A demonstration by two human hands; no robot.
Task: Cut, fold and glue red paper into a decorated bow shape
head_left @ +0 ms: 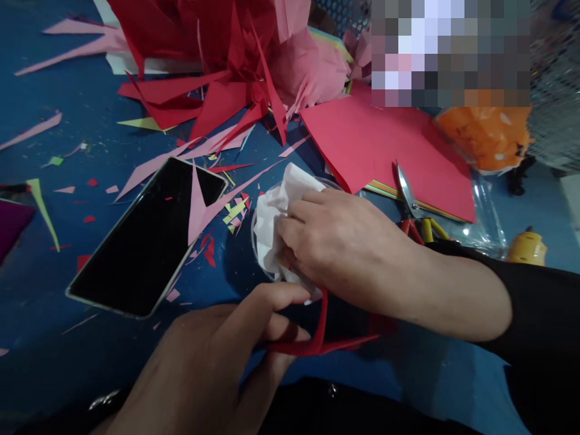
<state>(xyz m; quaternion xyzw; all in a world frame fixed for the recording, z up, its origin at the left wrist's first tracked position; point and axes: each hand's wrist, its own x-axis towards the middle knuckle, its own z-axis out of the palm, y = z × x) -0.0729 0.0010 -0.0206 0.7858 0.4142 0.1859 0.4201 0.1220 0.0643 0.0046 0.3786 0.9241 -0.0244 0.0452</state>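
Observation:
A crumpled white tissue (272, 220) sits in a round clear container (254, 241) near the middle of the table. My right hand (328, 238) reaches over the container from the right, its fingers curled into the tissue; the fingertips are partly hidden. Nearer to me, my left hand (235, 338) pinches a strip of red paper (321, 332) between thumb and fingers. The strip bends upward toward the right hand, with one pointed end stretching to the right. The left index finger extends close to the tissue's lower edge.
A phone (145, 241) lies left among paper scraps. Red and pink paper pieces (217, 60) pile up at the back. Red sheets (389, 145), scissors (406, 190), an orange bag (487, 136) and a yellow object (527, 246) are on the right.

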